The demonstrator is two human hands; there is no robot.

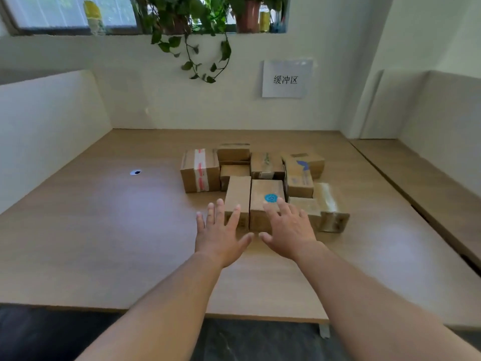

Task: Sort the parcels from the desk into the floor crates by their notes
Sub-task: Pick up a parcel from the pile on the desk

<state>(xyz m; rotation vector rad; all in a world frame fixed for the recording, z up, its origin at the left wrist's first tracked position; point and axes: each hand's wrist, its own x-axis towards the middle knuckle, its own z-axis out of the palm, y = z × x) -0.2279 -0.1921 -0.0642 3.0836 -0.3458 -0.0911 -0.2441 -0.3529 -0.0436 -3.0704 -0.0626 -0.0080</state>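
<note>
Several brown cardboard parcels stand packed together on the wooden desk (104, 230). The nearest middle parcel (263, 194) carries a round blue sticker (270, 198) on its top. A narrower plain parcel (238, 194) stands against its left side. My left hand (221, 230) hovers with spread, straight fingers in front of the narrow parcel, holding nothing. My right hand (289, 227) reaches over the stickered parcel, fingers spread, fingertips near the sticker. A parcel with red-and-white tape (200, 170) stands at the group's left. No floor crates are in view.
White partitions (46, 121) enclose the desk on the left and right. A paper sign (286, 78) hangs on the back wall under a trailing plant (205, 48). A small round sticker (135, 172) lies on the desk to the left. Dark floor (247, 340) shows below the desk's front edge.
</note>
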